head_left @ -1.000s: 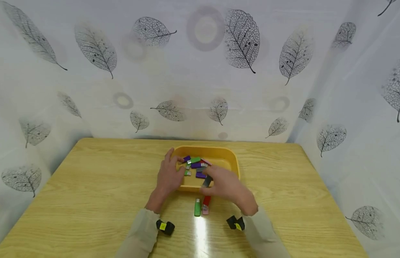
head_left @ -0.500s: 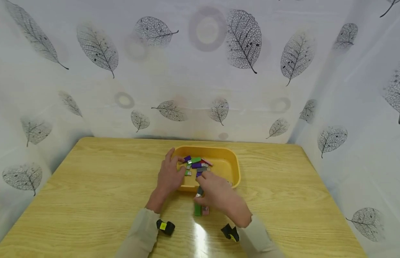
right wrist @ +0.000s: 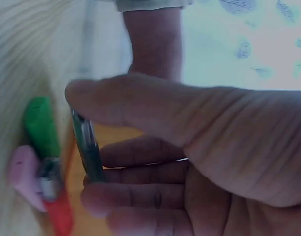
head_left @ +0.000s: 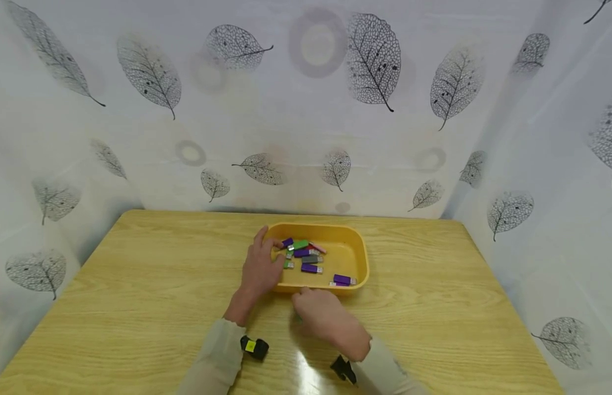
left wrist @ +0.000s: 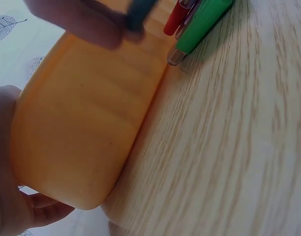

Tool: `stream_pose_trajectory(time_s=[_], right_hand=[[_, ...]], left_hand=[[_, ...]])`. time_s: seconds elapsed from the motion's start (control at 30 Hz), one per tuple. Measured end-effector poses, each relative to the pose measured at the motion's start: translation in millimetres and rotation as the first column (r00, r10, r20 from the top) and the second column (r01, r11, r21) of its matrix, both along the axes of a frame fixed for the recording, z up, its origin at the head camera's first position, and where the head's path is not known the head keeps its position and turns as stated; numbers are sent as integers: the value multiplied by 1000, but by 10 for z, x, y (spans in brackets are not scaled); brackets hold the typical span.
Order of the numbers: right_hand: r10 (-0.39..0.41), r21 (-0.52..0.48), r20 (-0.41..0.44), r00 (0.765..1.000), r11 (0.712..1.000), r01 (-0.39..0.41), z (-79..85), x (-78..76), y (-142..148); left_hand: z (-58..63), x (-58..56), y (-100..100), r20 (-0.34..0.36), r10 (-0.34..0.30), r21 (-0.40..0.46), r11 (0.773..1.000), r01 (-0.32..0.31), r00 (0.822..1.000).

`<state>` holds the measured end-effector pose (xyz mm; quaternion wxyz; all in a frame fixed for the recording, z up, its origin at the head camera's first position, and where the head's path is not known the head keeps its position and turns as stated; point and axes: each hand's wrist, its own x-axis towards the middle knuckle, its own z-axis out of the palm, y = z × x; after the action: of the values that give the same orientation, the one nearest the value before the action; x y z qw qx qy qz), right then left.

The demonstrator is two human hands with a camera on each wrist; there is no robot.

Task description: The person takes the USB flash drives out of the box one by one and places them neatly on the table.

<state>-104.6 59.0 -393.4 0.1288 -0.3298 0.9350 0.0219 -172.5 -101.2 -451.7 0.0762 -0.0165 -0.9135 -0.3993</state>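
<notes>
My left hand [head_left: 260, 266] grips the left end of a yellow plastic tray [head_left: 359, 247], fingers around its wall. Just in front of the tray, my right hand [head_left: 319, 311] pinches a dark grey USB flash drive [right wrist: 90, 150] between thumb and fingertips; the head view hides this drive behind the hand. Lying on the table beside the tray's front wall are a green USB flash drive [right wrist: 41, 125], a pink one [right wrist: 23, 171] and a red one [right wrist: 61, 214]. The right hand covers most of them in the head view.
Inside the tray lie several more drives, among them a purple one [head_left: 310, 268], a grey one [head_left: 311, 259] and a purple pair [head_left: 343, 279] near the front right corner. The wooden table [head_left: 434, 307] meets a leaf-print curtain [head_left: 286, 120] behind.
My right hand has brought the dark grey drive out of the tray, over the front rim and down toward the table drives. The left hand has stayed on the tray.
</notes>
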Motion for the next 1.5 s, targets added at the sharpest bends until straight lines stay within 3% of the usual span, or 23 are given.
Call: stream_pose_trajectory(time_s=[0.33, 0.63, 0.77, 0.9, 1.17, 1.5], right_hand=[[-56, -17, 8, 998, 998, 56, -101, -10, -5], [-66, -23, -6, 998, 998, 66, 2, 54, 75], [-108, -15, 15, 994, 994, 109, 23, 82, 112], [-155, 9, 43, 987, 988, 155, 9, 72, 119], [-164, -30, 19, 986, 986, 164, -26, 69, 155], [-220, -21, 62, 974, 975, 222, -96, 7, 150]], left_hand=[[3, 9, 11, 3, -1, -10, 1000, 1, 1000], [8, 11, 0, 13, -2, -15, 1000, 2, 1000], [11, 13, -17, 19, 1, -13, 1000, -1, 1000], [15, 18, -29, 21, 3, -9, 1000, -2, 1000], [14, 35, -28, 27, 1, 1, 1000, -1, 1000], [38, 27, -12, 18, -3, 5, 1000, 2, 1000]])
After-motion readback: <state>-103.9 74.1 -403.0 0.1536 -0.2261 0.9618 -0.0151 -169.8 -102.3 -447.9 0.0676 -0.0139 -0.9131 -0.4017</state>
